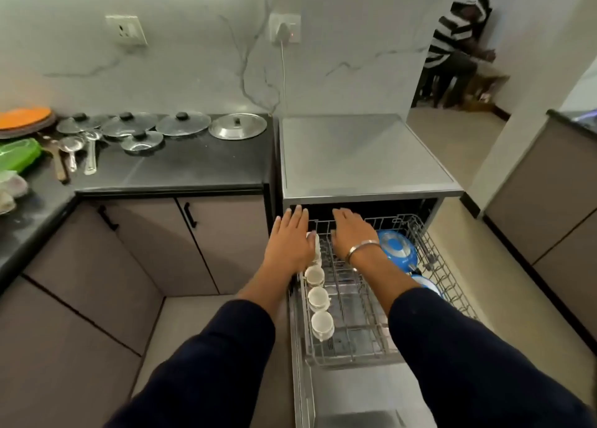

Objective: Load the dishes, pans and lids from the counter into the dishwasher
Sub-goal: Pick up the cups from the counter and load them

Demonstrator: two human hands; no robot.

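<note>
The dishwasher [368, 156] stands open with its wire rack [355, 324] pulled out over the lowered door. Several white cups [318, 298] line the rack's left side, and a blue round dish [395, 248] stands at its right. My left hand [290, 237] lies flat with straight fingers over the rack's back left corner, above the cups. My right hand [350, 233], a bangle on its wrist, reaches flat over the rack's back middle. Neither hand holds anything. On the black counter [193, 165] lie several glass lids [182, 123] and a steel lid [237, 126].
Steel ladles [80, 151], a green board [17, 154] and an orange plate [24, 117] sit at the counter's left. Cabinet doors [206, 243] run below the counter. A person in a striped top [452, 56] crouches in the doorway at the back right. Another counter [565, 169] stands on the right.
</note>
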